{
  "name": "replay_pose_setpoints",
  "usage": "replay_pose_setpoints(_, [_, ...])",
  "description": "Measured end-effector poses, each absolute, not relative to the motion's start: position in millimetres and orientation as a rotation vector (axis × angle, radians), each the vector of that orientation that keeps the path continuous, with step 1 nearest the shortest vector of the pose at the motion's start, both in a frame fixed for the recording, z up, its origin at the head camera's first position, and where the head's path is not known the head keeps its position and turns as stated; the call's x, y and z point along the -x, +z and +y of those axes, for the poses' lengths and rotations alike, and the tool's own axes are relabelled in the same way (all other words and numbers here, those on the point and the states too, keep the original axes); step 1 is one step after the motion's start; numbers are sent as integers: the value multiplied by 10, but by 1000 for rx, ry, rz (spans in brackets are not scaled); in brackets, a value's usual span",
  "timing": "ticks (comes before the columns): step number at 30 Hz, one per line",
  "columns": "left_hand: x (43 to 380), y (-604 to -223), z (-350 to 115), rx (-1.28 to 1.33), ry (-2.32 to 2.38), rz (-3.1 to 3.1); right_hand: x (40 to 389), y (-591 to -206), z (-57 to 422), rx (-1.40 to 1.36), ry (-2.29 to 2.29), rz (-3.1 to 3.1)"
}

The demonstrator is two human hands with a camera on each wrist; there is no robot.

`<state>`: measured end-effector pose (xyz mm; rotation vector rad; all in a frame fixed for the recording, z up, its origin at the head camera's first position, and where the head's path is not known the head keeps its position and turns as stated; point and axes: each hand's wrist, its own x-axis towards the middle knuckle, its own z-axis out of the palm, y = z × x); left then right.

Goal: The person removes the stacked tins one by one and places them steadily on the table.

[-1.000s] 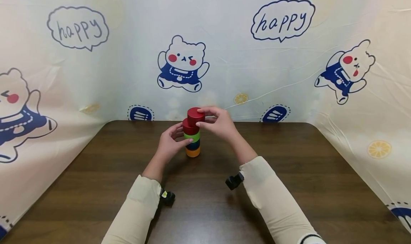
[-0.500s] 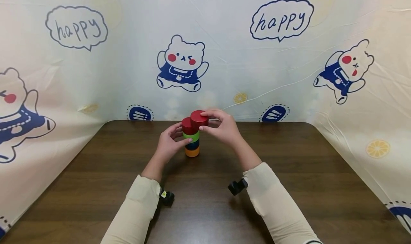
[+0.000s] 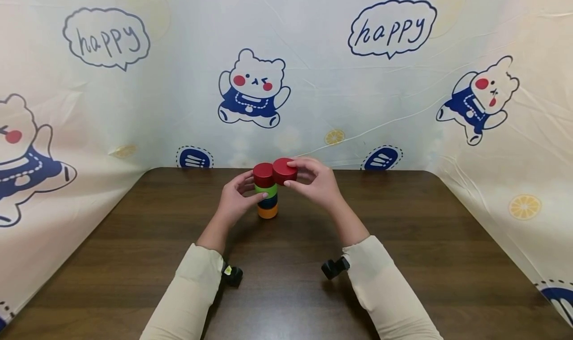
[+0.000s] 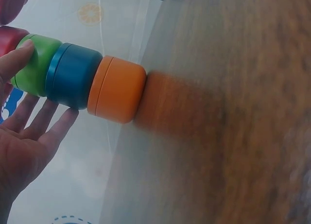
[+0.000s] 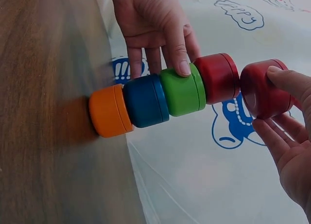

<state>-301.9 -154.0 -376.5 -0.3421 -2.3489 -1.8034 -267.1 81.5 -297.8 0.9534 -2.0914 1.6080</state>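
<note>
A stack of small round lidded tins stands upright on the brown table (image 3: 286, 290): an orange tin (image 3: 267, 212) at the bottom, then a blue tin (image 5: 146, 101), a green tin (image 5: 183, 92) and a red tin (image 3: 263, 175) on top. My left hand (image 3: 236, 199) steadies the stack from the left, its thumb on the green tin and its fingers behind the green and blue ones. Between thumb and fingers my right hand (image 3: 319, 182) holds a second red tin (image 5: 265, 90), raised just right of the stack's top and very close to the red tin there.
Behind the table hangs a pale cloth backdrop (image 3: 313, 96) printed with bears, and it also rises along both sides. A small black camera mount (image 3: 233, 275) sits at the left wrist, another black mount (image 3: 334, 268) at the right.
My right hand has moved rightward and slightly down with the second red tin, from overlapping the stack's top to beside it. The left hand and the stack stay in place.
</note>
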Motion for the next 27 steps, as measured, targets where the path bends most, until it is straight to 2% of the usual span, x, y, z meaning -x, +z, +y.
replay_pose_setpoints(27, [3008, -3742, -1546, 317, -1825, -2358, 2637, -3146, 961, -833, 1644, -2162])
